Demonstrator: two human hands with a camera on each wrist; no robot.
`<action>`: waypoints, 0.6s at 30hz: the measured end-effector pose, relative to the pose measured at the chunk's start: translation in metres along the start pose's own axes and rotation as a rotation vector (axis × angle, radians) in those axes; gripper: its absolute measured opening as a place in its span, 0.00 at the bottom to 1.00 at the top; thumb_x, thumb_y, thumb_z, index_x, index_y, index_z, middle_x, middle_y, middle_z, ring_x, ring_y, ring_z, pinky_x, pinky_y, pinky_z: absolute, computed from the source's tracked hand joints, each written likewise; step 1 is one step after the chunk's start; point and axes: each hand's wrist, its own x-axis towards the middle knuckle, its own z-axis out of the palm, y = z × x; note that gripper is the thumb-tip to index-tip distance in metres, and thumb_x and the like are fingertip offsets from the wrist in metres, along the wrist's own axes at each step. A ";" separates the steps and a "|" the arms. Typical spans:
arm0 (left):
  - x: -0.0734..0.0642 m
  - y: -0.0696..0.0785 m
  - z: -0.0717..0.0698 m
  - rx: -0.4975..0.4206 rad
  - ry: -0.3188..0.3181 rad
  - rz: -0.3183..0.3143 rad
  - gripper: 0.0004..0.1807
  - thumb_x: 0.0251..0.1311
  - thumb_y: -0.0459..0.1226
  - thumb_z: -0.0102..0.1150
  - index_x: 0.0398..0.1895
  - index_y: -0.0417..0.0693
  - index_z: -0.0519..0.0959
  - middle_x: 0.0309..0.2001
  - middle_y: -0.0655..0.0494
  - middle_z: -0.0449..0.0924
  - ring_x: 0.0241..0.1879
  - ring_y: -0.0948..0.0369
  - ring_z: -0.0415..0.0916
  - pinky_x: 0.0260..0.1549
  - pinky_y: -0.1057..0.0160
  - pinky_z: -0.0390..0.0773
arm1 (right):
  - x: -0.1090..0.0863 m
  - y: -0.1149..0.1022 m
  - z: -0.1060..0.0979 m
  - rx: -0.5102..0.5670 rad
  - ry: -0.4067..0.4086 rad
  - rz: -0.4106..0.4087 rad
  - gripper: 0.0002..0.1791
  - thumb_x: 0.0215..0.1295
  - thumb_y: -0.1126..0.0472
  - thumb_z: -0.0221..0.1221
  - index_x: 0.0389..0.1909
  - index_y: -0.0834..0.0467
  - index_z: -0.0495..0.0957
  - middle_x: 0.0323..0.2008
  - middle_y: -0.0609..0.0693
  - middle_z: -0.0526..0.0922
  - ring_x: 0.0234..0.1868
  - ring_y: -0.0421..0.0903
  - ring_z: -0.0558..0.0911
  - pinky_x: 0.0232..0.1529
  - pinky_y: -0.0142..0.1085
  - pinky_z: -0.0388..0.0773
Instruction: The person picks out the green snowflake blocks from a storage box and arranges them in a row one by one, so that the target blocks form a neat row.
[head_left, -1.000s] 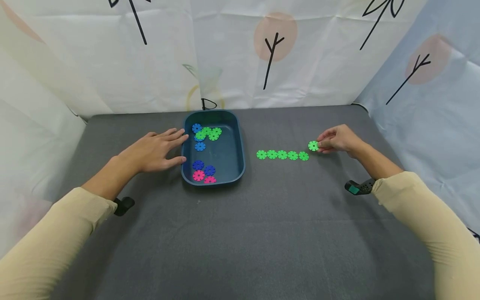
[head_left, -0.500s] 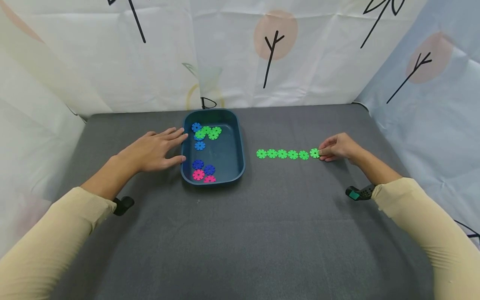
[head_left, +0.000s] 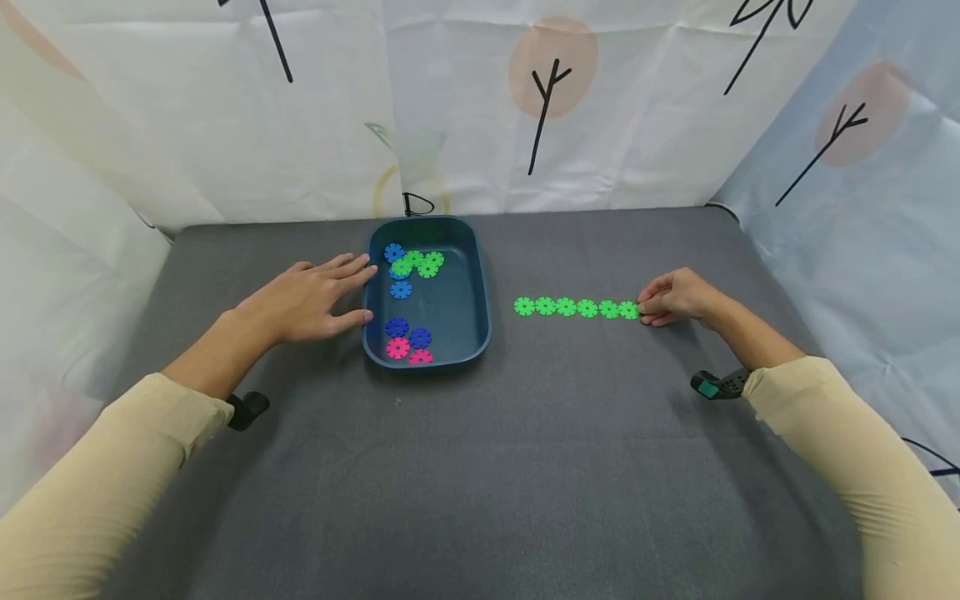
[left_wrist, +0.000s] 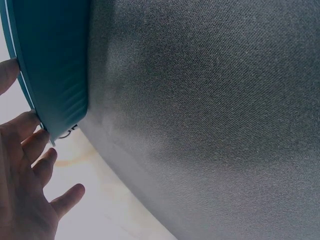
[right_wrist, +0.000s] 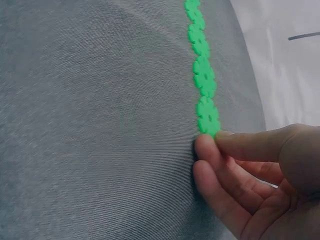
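Observation:
Several green flower-shaped discs [head_left: 566, 307] lie in a straight row on the grey table, edge to edge. My right hand [head_left: 678, 297] pinches the rightmost green disc [right_wrist: 208, 118] between thumb and finger, at its near edge in the right wrist view. My left hand [head_left: 303, 304] has its fingers spread, and the fingertips touch the left rim of a dark blue tray [head_left: 489, 300]. In that tray lie green discs [head_left: 427, 267], light blue discs [head_left: 401, 290], dark blue discs [head_left: 420, 337] and pink discs [head_left: 397, 347].
A grey cloth covers the table [head_left: 480, 483]. White printed fabric [head_left: 637, 125] rises behind its far edge and at both sides. A dark band with a camera sits on each wrist. At the right edge a thin black stand [head_left: 943, 472] shows.
My right hand has come down and slightly nearer, bringing its green disc from above the row's right end into line with the row. The left hand stays at the tray rim.

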 end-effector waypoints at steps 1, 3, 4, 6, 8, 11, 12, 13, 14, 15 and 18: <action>0.000 0.000 0.000 0.000 0.000 0.000 0.41 0.70 0.56 0.49 0.77 0.41 0.57 0.77 0.40 0.53 0.75 0.42 0.50 0.64 0.34 0.59 | 0.000 -0.001 -0.001 -0.006 -0.007 0.001 0.16 0.68 0.69 0.61 0.50 0.76 0.75 0.30 0.54 0.87 0.30 0.42 0.86 0.36 0.38 0.85; 0.000 0.000 -0.001 -0.002 -0.003 -0.002 0.41 0.70 0.56 0.49 0.77 0.41 0.57 0.77 0.40 0.52 0.75 0.42 0.49 0.64 0.34 0.59 | 0.000 -0.004 -0.003 -0.017 -0.011 0.001 0.17 0.69 0.67 0.60 0.53 0.76 0.73 0.32 0.54 0.87 0.31 0.44 0.87 0.36 0.39 0.85; 0.000 0.000 -0.001 -0.003 -0.003 -0.003 0.41 0.70 0.56 0.49 0.77 0.41 0.57 0.77 0.40 0.52 0.75 0.42 0.49 0.64 0.34 0.59 | 0.000 -0.006 -0.005 -0.019 -0.003 -0.004 0.18 0.70 0.67 0.59 0.53 0.76 0.73 0.33 0.55 0.87 0.31 0.44 0.87 0.35 0.40 0.85; 0.001 0.001 -0.002 -0.005 -0.005 -0.005 0.41 0.70 0.56 0.49 0.77 0.41 0.57 0.77 0.41 0.52 0.75 0.42 0.49 0.64 0.33 0.59 | 0.000 -0.013 -0.008 -0.034 0.027 -0.030 0.19 0.71 0.65 0.58 0.55 0.75 0.72 0.34 0.56 0.87 0.31 0.45 0.87 0.35 0.41 0.85; 0.001 0.001 -0.002 -0.006 -0.005 -0.004 0.41 0.70 0.56 0.50 0.77 0.40 0.58 0.77 0.40 0.53 0.75 0.42 0.50 0.64 0.33 0.59 | 0.000 -0.023 -0.012 -0.042 0.066 -0.055 0.20 0.73 0.62 0.57 0.55 0.75 0.73 0.35 0.57 0.87 0.31 0.46 0.87 0.35 0.42 0.85; 0.001 0.002 -0.003 -0.008 -0.005 -0.004 0.41 0.70 0.56 0.50 0.76 0.40 0.58 0.76 0.40 0.54 0.75 0.41 0.50 0.63 0.32 0.59 | 0.000 -0.044 -0.015 -0.036 0.090 -0.093 0.22 0.75 0.58 0.55 0.58 0.74 0.72 0.40 0.61 0.86 0.34 0.46 0.88 0.38 0.42 0.85; 0.001 0.003 -0.003 -0.008 -0.006 -0.004 0.41 0.70 0.56 0.50 0.76 0.40 0.58 0.76 0.40 0.54 0.75 0.41 0.50 0.63 0.32 0.59 | 0.000 -0.052 -0.016 -0.030 0.084 -0.102 0.24 0.75 0.57 0.54 0.59 0.73 0.71 0.43 0.62 0.86 0.36 0.46 0.88 0.39 0.41 0.85; 0.001 0.003 -0.003 -0.005 -0.005 -0.003 0.41 0.70 0.56 0.50 0.76 0.40 0.59 0.76 0.40 0.54 0.75 0.41 0.50 0.63 0.32 0.59 | -0.001 -0.061 -0.016 -0.026 0.076 -0.112 0.25 0.76 0.56 0.54 0.61 0.73 0.70 0.46 0.63 0.85 0.38 0.46 0.88 0.40 0.40 0.84; 0.001 0.003 -0.002 -0.003 -0.005 -0.003 0.41 0.70 0.56 0.50 0.76 0.40 0.59 0.76 0.40 0.54 0.75 0.41 0.50 0.63 0.32 0.60 | -0.001 -0.071 -0.016 -0.020 0.068 -0.125 0.26 0.76 0.55 0.53 0.62 0.72 0.69 0.48 0.64 0.84 0.39 0.46 0.88 0.41 0.39 0.84; 0.001 0.002 -0.002 0.000 -0.003 -0.001 0.40 0.70 0.56 0.50 0.76 0.40 0.59 0.76 0.40 0.54 0.75 0.41 0.50 0.63 0.33 0.60 | -0.001 -0.080 -0.015 -0.015 0.063 -0.139 0.26 0.76 0.54 0.53 0.63 0.71 0.69 0.50 0.64 0.83 0.40 0.46 0.88 0.41 0.37 0.84; 0.000 0.001 -0.001 0.006 0.001 0.003 0.40 0.70 0.56 0.50 0.76 0.40 0.59 0.76 0.40 0.55 0.75 0.41 0.51 0.63 0.33 0.60 | 0.001 -0.109 -0.009 0.007 0.059 -0.181 0.27 0.76 0.53 0.53 0.64 0.69 0.68 0.52 0.63 0.83 0.42 0.44 0.88 0.41 0.33 0.83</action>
